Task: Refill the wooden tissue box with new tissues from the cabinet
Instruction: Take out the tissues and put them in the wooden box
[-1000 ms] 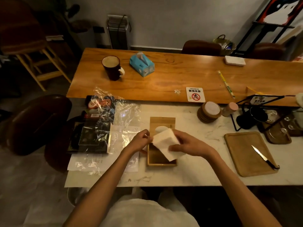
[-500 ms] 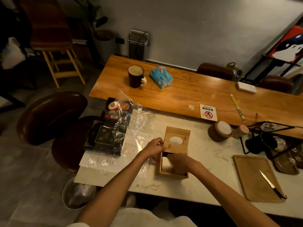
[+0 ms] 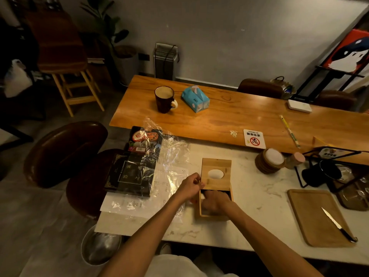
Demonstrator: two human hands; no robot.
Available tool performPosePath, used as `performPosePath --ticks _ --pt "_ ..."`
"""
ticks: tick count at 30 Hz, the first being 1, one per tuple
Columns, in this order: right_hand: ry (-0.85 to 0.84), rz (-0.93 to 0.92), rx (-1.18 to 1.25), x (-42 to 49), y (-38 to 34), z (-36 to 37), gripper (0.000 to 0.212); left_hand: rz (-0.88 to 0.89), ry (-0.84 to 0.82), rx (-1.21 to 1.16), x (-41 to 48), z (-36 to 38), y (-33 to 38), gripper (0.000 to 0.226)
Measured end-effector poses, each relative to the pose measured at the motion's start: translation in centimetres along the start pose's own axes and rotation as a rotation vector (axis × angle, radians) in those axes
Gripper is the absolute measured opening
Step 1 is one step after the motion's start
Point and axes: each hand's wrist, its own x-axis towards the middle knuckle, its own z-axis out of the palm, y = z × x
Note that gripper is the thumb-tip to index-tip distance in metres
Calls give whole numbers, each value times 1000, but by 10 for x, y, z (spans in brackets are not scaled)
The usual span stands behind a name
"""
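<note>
while plastic wrap (image 3: 171, 156) lies beside it, wooden tissue box (image 3: 214, 214) sits open.

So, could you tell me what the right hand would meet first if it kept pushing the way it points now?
The right hand points down into the wooden box, so it would likely meet the tissues inside, then the bottom; the hand hides them.

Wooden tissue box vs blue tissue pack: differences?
The wooden tissue box is rigid bamboo; the blue tissue pack is soft plastic. The box sits on the marble counter, lid slid back, right hand inside; the pack lies untouched on the wooden table. Both dispense from the top.
</note>
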Motion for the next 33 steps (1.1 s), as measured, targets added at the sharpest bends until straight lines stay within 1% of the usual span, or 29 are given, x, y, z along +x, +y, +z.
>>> performPosePath --ticks 6,9,12,14,18,22,27,29,33 --pt "-110 -10 47 -3 2 -9 56 -13 -29 -17 0 -1 0 10" --pt "-148 -36 14 -8 1 -10 56 -8 -29 -5 -2 -1 1 11" --pt "-124 -48 -46 -15 8 -11 70 -5 -31 -15 -3 0 2 12" --pt "-103 -55 -52 -19 12 -12 73 -9 -35 -32 -3 0 3 12" --pt "-66 -129 -95 -25 12 -14 67 0 -28 -26 -5 0 3 14" --pt "44 -136 -198 -25 7 -10 58 4 -14 -13 -7 1 4 17" --pt "34 -124 -99 -26 11 -2 46 51 -8 26 -6 1 3 14" --pt "14 -125 -93 -25 14 0 50 58 6 38 -6 1 3 18" --pt "-23 -116 -134 -25 16 2 58 28 -7 -17 -7 1 3 15"
